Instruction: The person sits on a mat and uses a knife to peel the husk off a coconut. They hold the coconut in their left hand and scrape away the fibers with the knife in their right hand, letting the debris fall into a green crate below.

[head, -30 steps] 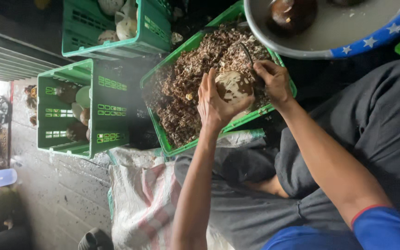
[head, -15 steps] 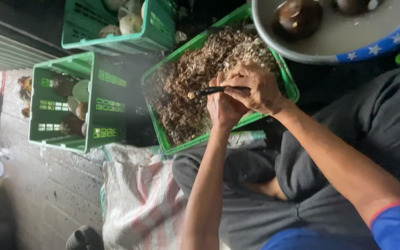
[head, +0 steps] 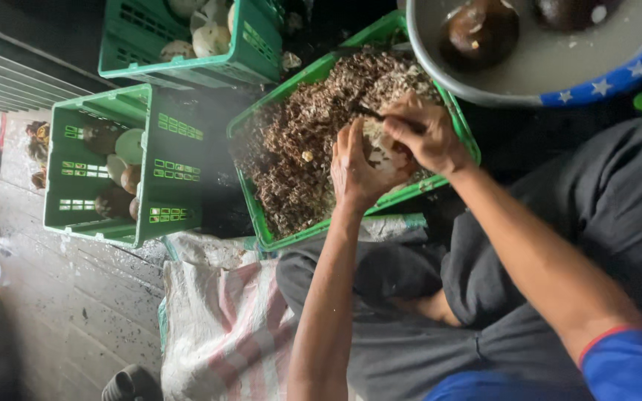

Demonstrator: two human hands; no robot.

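Green plastic makes up the crate point(head: 464, 132) under both hands, and it is full of brown peelings point(head: 299, 148).

Seen from the head camera, the left hand point(head: 357, 169) is curled around a pale round fruit point(head: 377, 145) and holds it just over the peelings. The right hand point(head: 426, 134) sits on the other side of the fruit, with its fingers closed tight on a dark knife point(head: 369, 113). The knife tip pokes out over the peelings, right at the top of the fruit.

Near the crate is a big bowl point(head: 559, 82) with a blue starry rim and dark round fruits point(head: 478, 33) inside. Two more green crates point(head: 180, 171) stand further off, each with round fruits in it. A striped sack point(head: 224, 327) lies on the wooden floor beside the person's grey trousers point(head: 603, 215).
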